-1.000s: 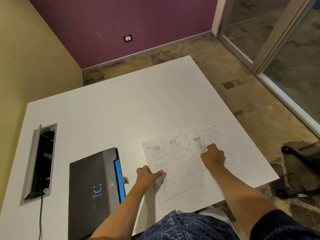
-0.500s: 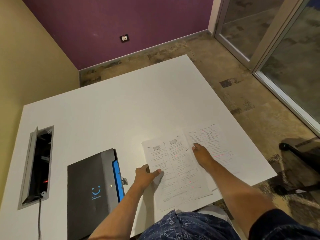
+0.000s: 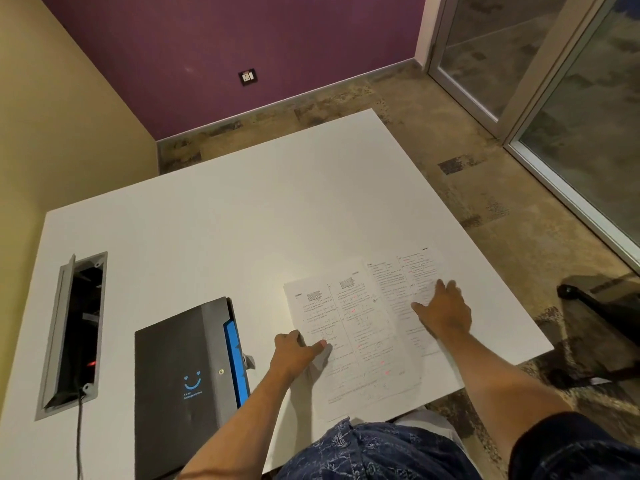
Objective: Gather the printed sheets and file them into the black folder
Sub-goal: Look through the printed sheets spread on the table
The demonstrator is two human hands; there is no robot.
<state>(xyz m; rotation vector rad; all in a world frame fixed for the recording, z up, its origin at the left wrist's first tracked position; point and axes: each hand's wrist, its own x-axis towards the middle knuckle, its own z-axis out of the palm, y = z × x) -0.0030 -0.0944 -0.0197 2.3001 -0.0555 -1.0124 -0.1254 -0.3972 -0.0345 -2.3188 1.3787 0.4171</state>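
Printed sheets lie overlapping near the front right of the white table [image 3: 242, 220]. The left sheet [image 3: 356, 341] has diagrams and red marks; the right sheet [image 3: 405, 278] is partly under it. My left hand [image 3: 298, 353] pinches the left sheet's left edge, thumb on top. My right hand [image 3: 443, 311] rests flat on the right sheet, fingers spread. The black folder [image 3: 180, 379], closed, with a blue smiley logo and a blue side, lies flat to the left of my left hand.
An open cable box [image 3: 74, 330] with a cord is set into the table at the left. A dark chair base [image 3: 595, 306] stands on the floor to the right. Glass doors [image 3: 571, 98] are at the far right.
My right hand opened from a fist and slid right onto the right sheet. The left hand kept its hold on the left sheet's edge.
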